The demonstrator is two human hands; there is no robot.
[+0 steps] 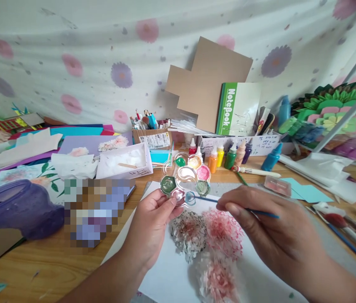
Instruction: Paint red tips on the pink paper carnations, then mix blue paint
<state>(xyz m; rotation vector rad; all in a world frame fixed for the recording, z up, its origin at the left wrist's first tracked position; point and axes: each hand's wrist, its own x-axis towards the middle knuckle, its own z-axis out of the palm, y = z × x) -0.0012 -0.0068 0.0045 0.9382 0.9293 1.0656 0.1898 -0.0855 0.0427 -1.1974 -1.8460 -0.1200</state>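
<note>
My left hand (152,225) grips a clear flower-shaped paint palette (186,179) by its near edge, tilted up above the paper. Its wells hold green, pink, yellowish and whitish paint. A thin blue paintbrush (247,208) is pinched in my right hand (266,227), its tip at a lower well of the palette. Below both hands lies a white sheet (159,269) bearing three ruffled paper flowers: one dark-edged (188,231), one pink-edged (225,231) and one pale with a reddish middle (218,277).
Several paint bottles (220,156) stand behind the palette, before a notebook (241,105) and cardboard. On the left are a purple jar (20,208), a white box (125,162) and stacked papers. Brushes (335,223) lie at the right, near a metal pole (348,118).
</note>
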